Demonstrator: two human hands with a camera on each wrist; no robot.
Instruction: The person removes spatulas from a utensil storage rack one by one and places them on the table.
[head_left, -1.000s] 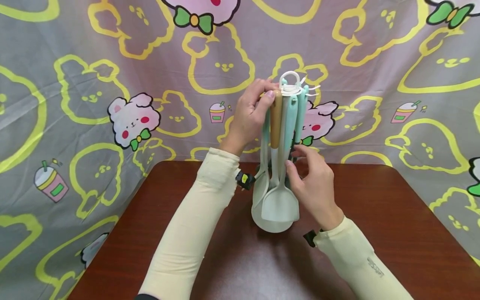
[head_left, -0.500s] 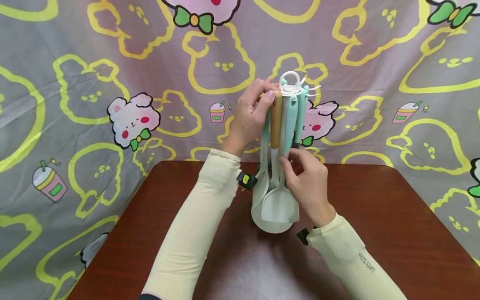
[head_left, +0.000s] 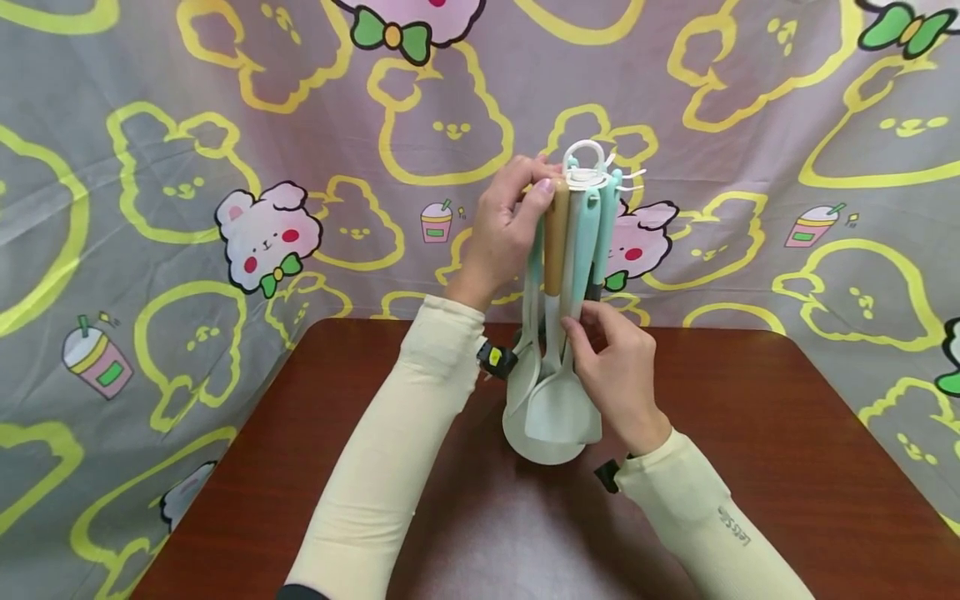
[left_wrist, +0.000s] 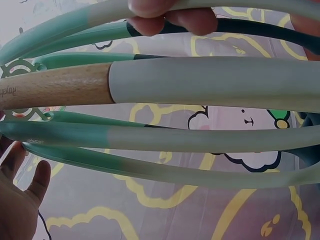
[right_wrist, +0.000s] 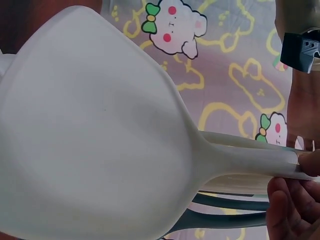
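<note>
A white utensil stand [head_left: 587,177] with a loop on top and hooks around it bears several hanging kitchen utensils. At its top my left hand [head_left: 506,217] holds on, thumb by the upper end of a wooden handle [head_left: 555,242]. My right hand [head_left: 618,367] pinches the pale shaft of a spatula [head_left: 562,408] between thumb and fingers, just below its teal handle. The spatula's broad blade [right_wrist: 100,125] fills much of the right wrist view. Its handle top overlaps the hook ring in the head view. In the left wrist view, right-hand fingertips [left_wrist: 195,21] curl beneath the shaft.
Other teal-handled utensils hang around the stand, some with dark lower parts [right_wrist: 230,204]. A pale round base [head_left: 543,456] shows under the spatula on the brown table [head_left: 360,400]. A patterned cloth [head_left: 345,242] hangs behind the table.
My right hand has moved left and its thumb and fingers have come together on the spatula's shaft. My left hand stays at the stand's top.
</note>
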